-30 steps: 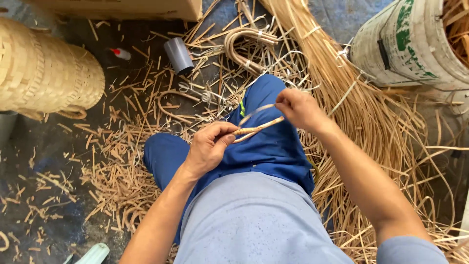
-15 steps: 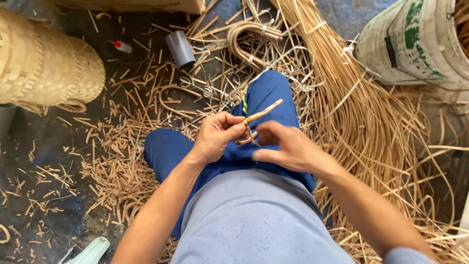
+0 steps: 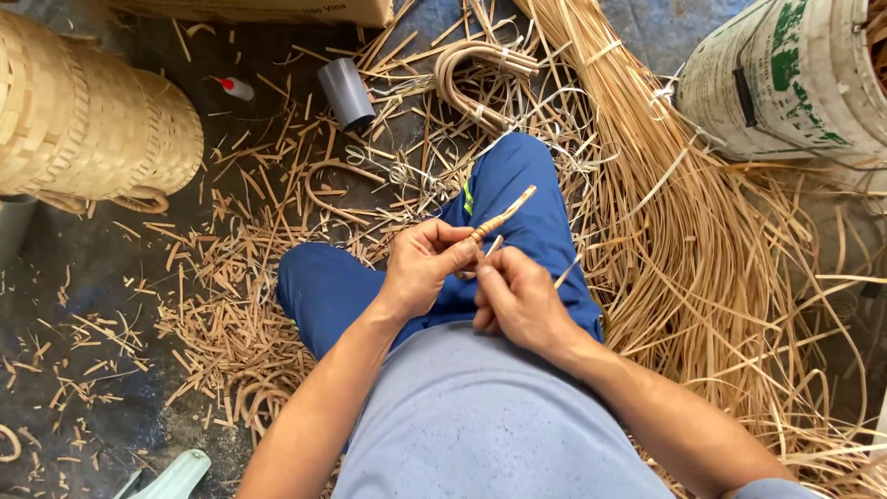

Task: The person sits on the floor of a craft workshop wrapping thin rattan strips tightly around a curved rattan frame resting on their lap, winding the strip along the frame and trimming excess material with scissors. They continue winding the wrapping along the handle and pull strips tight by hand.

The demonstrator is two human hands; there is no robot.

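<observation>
Person, seen from above: light grey-blue short-sleeved cotton shirt (image 3: 499,416), plain and unprinted, its sleeve hem showing at the lower right; bright blue work trousers (image 3: 517,194) of smooth cloth, with a narrow yellow-green stripe (image 3: 467,198) along the seam by the knee; both forearms bare, left hand (image 3: 420,268) and right hand (image 3: 522,300) ungloved.

Both hands meet over the blue trousers (image 3: 517,199) — the left hand (image 3: 420,268) pinches a wrapped cane stick (image 3: 499,220), the right hand (image 3: 522,298) touches it just beside.
</observation>
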